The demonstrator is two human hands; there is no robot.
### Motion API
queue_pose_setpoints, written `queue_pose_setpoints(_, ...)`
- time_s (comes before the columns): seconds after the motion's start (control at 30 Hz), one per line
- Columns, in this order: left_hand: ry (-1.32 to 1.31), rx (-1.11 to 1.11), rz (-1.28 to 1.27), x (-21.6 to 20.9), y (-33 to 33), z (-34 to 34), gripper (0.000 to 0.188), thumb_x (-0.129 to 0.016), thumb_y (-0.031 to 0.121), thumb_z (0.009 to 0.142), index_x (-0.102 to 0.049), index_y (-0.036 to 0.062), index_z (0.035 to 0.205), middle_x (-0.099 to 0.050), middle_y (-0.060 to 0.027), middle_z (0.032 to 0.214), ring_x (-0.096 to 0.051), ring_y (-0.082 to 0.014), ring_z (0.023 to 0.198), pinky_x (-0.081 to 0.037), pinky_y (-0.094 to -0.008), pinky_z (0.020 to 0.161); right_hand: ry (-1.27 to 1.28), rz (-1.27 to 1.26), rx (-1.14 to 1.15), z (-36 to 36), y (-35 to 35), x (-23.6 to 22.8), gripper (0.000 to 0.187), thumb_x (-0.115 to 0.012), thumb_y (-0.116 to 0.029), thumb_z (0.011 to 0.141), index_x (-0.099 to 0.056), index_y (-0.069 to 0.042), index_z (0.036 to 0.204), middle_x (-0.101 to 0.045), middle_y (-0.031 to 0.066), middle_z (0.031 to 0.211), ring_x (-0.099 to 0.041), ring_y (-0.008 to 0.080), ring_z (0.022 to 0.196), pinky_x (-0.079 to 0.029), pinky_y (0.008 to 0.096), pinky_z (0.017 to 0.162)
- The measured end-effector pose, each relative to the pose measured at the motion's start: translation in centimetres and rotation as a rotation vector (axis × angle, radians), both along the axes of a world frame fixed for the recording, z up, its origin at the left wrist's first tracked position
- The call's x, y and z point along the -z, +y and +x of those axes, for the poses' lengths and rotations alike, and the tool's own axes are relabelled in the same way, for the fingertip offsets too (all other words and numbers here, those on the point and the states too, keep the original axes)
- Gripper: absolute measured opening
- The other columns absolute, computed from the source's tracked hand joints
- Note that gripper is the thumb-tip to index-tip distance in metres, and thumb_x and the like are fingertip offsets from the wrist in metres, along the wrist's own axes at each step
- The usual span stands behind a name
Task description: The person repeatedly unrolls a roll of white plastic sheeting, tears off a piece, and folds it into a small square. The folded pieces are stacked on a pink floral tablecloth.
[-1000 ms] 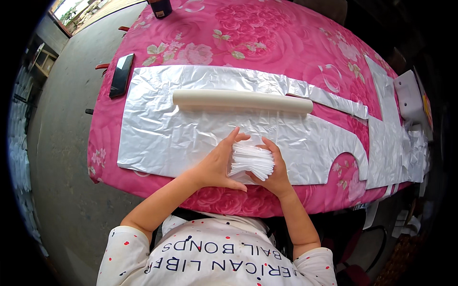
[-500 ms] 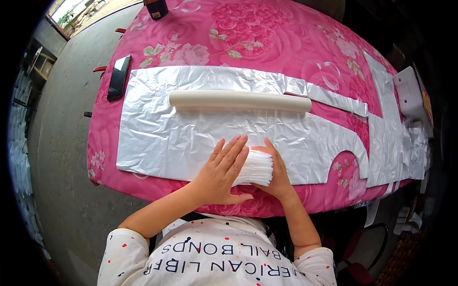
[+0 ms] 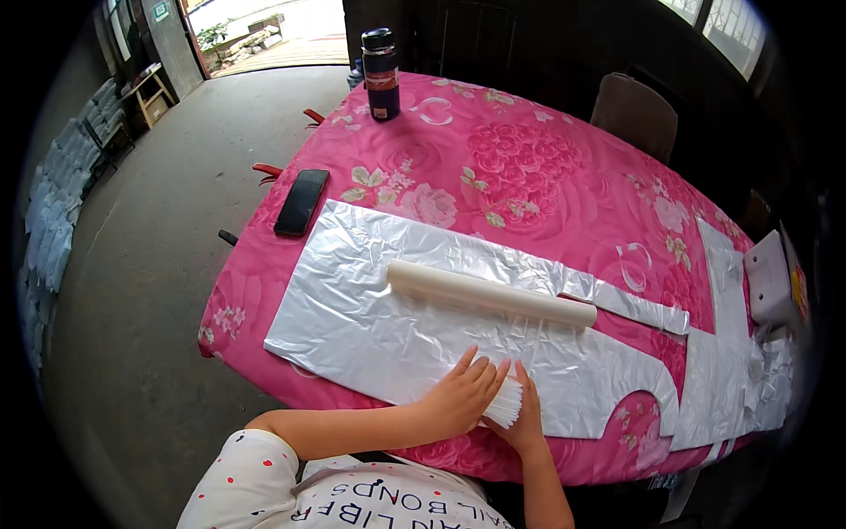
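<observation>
White pleated bundle (image 3: pixel 505 407) is the thing here, and it's sitting in the 2 hands, over the near edge of a silvery sheet (image 3: pixel 344 309). Right hand (image 3: pixel 525 416) is cupped around it from 3 o'clock, so that's the hand gripping it. Left hand (image 3: pixel 460 398) lies against it from 9 o'clock, fingers out straight with tips toward 1 o'clock, more flat than curled. Left palm hides a lot of the pleats, so I can't really tell the bundle's long axis.

Cream roll (image 3: pixel 489 294) lies at 12 o'clock from the fingertips, well apart, long axis from just past 9 to just past 3, basically a barrier across the sheet. Phone (image 3: pixel 301 203) is around 10:30, dark bottle (image 3: pixel 381 79) at 11, white box (image 3: pixel 767 278) at 2. Pink floral cloth (image 3: pixel 546 203) under everything.
</observation>
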State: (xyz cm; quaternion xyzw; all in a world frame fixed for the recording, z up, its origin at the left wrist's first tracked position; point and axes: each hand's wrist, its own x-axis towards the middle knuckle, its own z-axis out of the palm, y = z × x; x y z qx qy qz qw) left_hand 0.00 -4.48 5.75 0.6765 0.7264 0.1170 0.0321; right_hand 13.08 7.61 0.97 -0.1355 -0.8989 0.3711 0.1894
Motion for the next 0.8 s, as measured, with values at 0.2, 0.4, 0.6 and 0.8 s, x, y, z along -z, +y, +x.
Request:
queue_pose_setpoints(0.2, -0.155, -0.022, -0.095, -0.4, 0.4, -0.3, 0.062, -0.072, 0.023, 0.060, -0.048, -0.0069, 0.110, -0.054, -0.0142, 0.099, -0.052, -0.0282, 0.096, -0.041, -0.0413, 0.090, 0.026, 0.012, 0.005, -0.2, -0.2, 0.2, 0.104, -0.085, -0.021, 0.055, -0.026, -0.001, 0.138, -0.060, 0.0102, 0.102, -0.055, 0.0316, 0.097, -0.043, 0.0412, 0.087)
queue_pose_setpoints(0.4, -0.411, -0.064, -0.033, 0.8, 0.4, -1.4, 0.041, -0.070, 0.019, 0.062, -0.053, 0.0007, 0.095, -0.058, -0.0128, 0.090, -0.058, -0.0305, 0.086, -0.048, -0.0393, 0.073, -0.094, -0.017, 0.042, -0.5, -0.1, 0.1, 0.100, -0.083, -0.015, 0.058, -0.025, 0.001, 0.138, -0.059, 0.0115, 0.105, -0.056, 0.0252, 0.098, -0.044, 0.0369, 0.088)
queue_pose_setpoints(0.6, -1.062, -0.280, -0.156, -1.3, -0.7, -8.3, 0.040, -0.069, 0.021, 0.074, -0.057, 0.0065, 0.109, -0.063, -0.0130, 0.101, -0.061, -0.0255, 0.093, -0.048, -0.0328, 0.079, 0.055, -0.570, 0.012, -1.4, 0.3, -0.7, 0.090, -0.076, -0.012, 0.062, -0.028, 0.000, 0.137, -0.056, 0.0188, 0.105, -0.056, 0.0277, 0.097, -0.044, 0.0353, 0.086)
queue_pose_setpoints(0.8, -1.499, -0.578, 0.114, -3.4, -1.6, -28.0, 0.038, -0.062, 0.013, 0.079, -0.055, 0.0021, 0.115, -0.061, -0.0067, 0.107, -0.059, -0.0157, 0.096, -0.047, -0.0307, 0.083, -0.077, -0.711, -0.022, -2.6, -0.7, -1.6, 0.085, -0.073, -0.018, 0.072, -0.024, -0.001, 0.140, -0.057, 0.0132, 0.109, -0.055, 0.0203, 0.099, -0.042, 0.0338, 0.090)
